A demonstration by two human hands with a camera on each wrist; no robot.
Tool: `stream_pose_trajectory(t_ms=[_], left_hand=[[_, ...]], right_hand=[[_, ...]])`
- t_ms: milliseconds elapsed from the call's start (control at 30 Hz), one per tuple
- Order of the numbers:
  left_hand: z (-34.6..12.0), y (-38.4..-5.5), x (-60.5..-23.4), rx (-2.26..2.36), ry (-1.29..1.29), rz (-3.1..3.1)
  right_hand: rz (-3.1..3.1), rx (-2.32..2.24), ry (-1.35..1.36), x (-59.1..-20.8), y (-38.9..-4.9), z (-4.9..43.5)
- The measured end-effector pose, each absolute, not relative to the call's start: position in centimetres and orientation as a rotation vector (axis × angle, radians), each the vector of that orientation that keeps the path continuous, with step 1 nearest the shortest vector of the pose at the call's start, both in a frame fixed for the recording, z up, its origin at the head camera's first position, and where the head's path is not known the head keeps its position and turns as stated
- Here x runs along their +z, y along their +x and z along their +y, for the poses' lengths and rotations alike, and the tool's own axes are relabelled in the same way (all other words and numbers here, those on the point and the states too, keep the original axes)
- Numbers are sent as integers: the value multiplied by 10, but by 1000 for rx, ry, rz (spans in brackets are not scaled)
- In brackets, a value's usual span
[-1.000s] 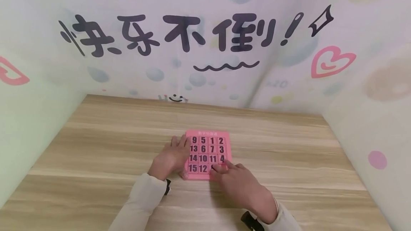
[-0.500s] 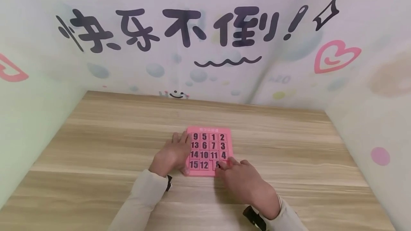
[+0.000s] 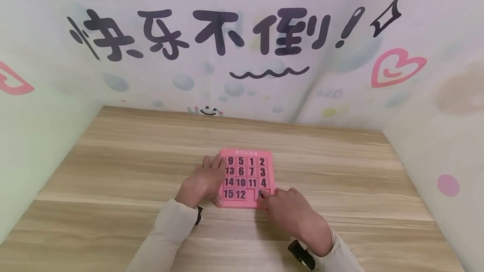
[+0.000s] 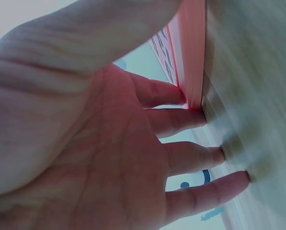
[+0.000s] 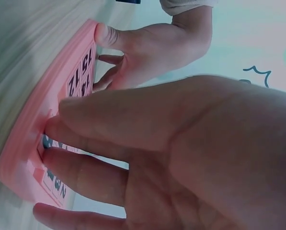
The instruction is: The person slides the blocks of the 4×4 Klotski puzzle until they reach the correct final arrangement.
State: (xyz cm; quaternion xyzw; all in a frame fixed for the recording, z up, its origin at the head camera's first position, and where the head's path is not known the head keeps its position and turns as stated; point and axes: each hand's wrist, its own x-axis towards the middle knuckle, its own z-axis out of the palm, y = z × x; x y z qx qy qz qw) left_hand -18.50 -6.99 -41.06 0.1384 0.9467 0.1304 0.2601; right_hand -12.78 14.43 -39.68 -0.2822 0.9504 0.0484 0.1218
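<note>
A pink sliding number puzzle (image 3: 245, 205) lies flat on the table, in the middle of the head view. At its left edge rests my left hand (image 3: 202, 179), thumb by the near left corner and fingers straight; in the left wrist view some fingertips touch the wooden surface. Over the bottom right corner, my right hand (image 3: 289, 211) presses a fingertip on the number 8 tile (image 3: 259, 194), which is partly covered. A gap shows between that tile and the 12 tile (image 3: 240, 194). The right wrist view has the right fingers (image 5: 80, 172) extended over the tiles.
The wooden table (image 3: 151, 137) meets a printed cloth wall (image 3: 170, 91) at the back, with more walls at both sides. Dark straps (image 3: 301, 255) show at both wrists below the pale sleeves (image 3: 159, 234).
The 8 tile has slid right along the bottom row, leaving a gap beside the 12 tile. My right hand moved right with it; the left hand stayed on the puzzle's edge.
</note>
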Motion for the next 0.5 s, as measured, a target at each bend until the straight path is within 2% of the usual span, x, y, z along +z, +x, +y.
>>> stream_pose_trajectory(t_ms=[500], left_hand=[[-70,-185,-410,357,380,2572]], right_hand=[[2771,113,-840,-393,-130,150]])
